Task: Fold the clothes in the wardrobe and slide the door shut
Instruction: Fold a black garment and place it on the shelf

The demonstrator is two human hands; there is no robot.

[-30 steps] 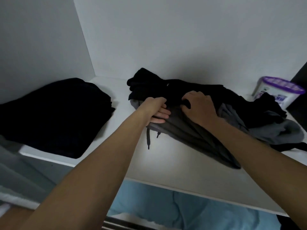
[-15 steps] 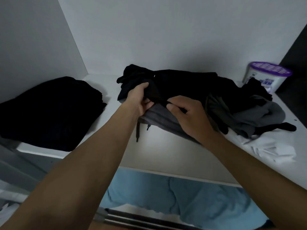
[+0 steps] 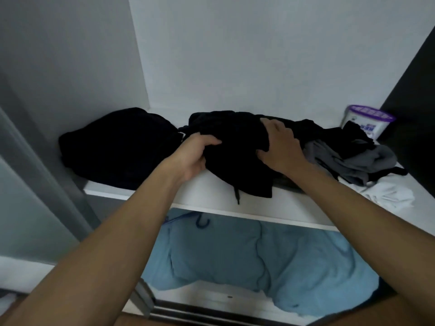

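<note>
Left hand [image 3: 193, 156], right hand [image 3: 280, 147] bare; both forearms [image 3: 131, 220] bare, uncovered down to frame edge.

Room stood open above the shelf [image 3: 207, 194]. A folded pile [image 3: 117, 147] blocked the left, the black garment [image 3: 235, 161] the middle, grey clothes [image 3: 357, 161] and a tub [image 3: 367, 121] the right.
</note>
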